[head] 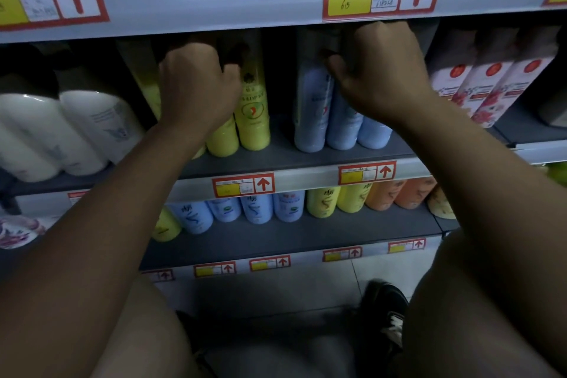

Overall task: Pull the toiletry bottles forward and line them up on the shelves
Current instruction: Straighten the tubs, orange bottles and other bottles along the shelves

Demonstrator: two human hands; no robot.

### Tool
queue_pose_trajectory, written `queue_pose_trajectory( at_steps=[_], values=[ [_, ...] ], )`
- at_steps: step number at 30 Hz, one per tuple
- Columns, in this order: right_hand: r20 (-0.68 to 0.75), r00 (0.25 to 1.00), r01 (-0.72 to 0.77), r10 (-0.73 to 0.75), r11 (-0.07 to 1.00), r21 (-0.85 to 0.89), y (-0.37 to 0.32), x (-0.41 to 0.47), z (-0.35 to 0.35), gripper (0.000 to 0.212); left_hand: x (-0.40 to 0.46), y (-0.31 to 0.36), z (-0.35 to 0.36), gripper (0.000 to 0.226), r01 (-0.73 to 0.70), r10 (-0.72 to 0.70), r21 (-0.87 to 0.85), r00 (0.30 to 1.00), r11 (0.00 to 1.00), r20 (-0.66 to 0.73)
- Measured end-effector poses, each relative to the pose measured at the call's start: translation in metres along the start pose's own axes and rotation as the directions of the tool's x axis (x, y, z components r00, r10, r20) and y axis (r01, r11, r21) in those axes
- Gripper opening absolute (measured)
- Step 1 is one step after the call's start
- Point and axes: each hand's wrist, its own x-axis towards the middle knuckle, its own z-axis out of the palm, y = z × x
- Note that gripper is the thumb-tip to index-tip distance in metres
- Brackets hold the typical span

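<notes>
On the middle shelf stand yellow bottles in a row, with pale blue bottles to their right. My left hand is closed around the upper part of a yellow bottle, hiding most of it. My right hand grips the top of a pale blue bottle, its fingers curled over the dark cap. A gap of bare shelf separates the yellow group from the blue group. The bottle tops are in shadow under the upper shelf edge.
White bottles stand at the left of the same shelf, pink-and-white floral bottles at the right. The lower shelf holds blue, yellow and orange bottles. Red price tags with arrows line the shelf edges. My knees and a dark shoe are below.
</notes>
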Motion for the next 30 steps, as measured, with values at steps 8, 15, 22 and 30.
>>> queue_pose_trajectory(
  at_steps=[8,15,22,30],
  values=[
    [-0.020,1.000,-0.013,0.013,1.000,-0.005,-0.004,-0.001,0.003,0.041,-0.001,-0.002,0.000,0.053,0.002,-0.003,0.032,1.000,0.999,0.016],
    [-0.029,0.999,-0.043,0.042,0.999,-0.023,-0.003,0.002,0.009,0.045,0.000,0.000,0.004,0.061,0.033,-0.034,0.037,0.999,0.999,0.021],
    [-0.063,0.998,-0.008,0.008,1.000,-0.009,-0.001,-0.001,0.013,0.040,0.002,-0.002,0.005,0.058,0.087,-0.086,-0.068,0.996,0.994,0.015],
    [-0.099,0.995,0.022,-0.022,1.000,-0.008,0.002,-0.008,0.017,0.039,-0.004,-0.001,-0.012,0.058,0.006,-0.006,-0.004,0.999,1.000,0.047]
  ],
)
